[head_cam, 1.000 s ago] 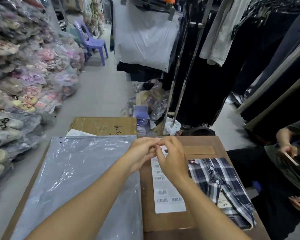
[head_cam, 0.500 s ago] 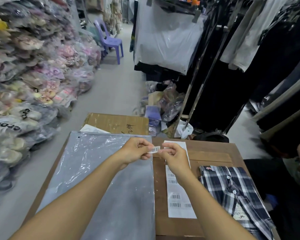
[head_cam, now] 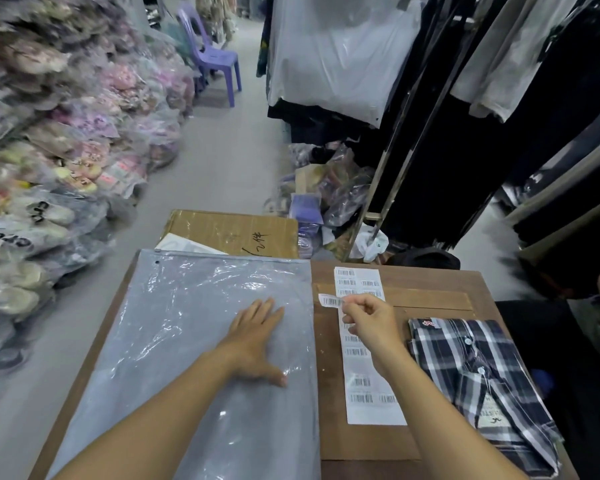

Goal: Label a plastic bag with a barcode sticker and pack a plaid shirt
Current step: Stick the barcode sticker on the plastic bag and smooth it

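Left hand [head_cam: 257, 337] spread flat on the plastic bag [head_cam: 187, 341], right hand [head_cam: 371, 320] pinching a barcode sticker [head_cam: 329, 301]; dangling end could curl and stick down crooked

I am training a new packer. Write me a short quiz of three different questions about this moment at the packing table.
1. True or false: the left hand lies flat on the clear grey plastic bag.
2. What does the right hand pinch?
A. a small white barcode sticker
B. a pen
C. a button
3. Fill in: the folded dark plaid shirt lies to the ____ of the long white sheet of barcode labels.

Key: 1 true; 2 A; 3 right.
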The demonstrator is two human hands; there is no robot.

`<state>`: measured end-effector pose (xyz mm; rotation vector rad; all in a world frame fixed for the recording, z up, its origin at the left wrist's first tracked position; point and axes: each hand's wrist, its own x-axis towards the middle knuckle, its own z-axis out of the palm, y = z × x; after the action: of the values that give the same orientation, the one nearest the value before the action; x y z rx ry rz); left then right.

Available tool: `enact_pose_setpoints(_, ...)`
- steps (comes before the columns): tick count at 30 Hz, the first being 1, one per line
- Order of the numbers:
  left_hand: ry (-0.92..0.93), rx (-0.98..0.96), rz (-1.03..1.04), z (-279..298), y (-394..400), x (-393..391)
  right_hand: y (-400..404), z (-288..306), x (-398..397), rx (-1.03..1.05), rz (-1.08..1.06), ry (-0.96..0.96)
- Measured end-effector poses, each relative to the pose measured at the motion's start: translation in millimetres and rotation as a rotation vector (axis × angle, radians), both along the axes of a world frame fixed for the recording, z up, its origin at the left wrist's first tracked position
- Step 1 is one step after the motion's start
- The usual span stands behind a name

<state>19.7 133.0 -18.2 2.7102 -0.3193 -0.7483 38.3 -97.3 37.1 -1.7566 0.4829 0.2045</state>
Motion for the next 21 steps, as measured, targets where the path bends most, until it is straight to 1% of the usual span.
enact_pose_setpoints(4,-0.052,0.066,-0.061,-5.1,-6.7,-18.5,1.1,0.5,-2.3,0.044,-0.006,-0.008)
enact_pose_setpoints(9,-0.153,0.199,-0.170,7.8,-29.6,-47.7,8.4,1.1,-8.8,0.068,0.017,-0.007)
enact_pose_setpoints(14,-0.235,0.287,-0.208,6.8,-48.2,-71.5,13.3,-4.4,-14.1,0.081,0.037,0.013)
enact_pose_setpoints(19,-0.208,0.274,-0.166,10.0,-56.5,-77.2,15.8,-14.9,-22.2,0.064,0.065,0.036)
enact_pose_setpoints(20,-0.188,0.221,-0.101,14.0,-56.9,-73.8,15.7,-16.1,-23.8,0.064,0.073,0.044)
enact_pose_setpoints(21,-0.175,0.129,0.006,18.7,-56.7,-69.3,15.6,-17.2,-25.0,0.070,0.077,0.051)
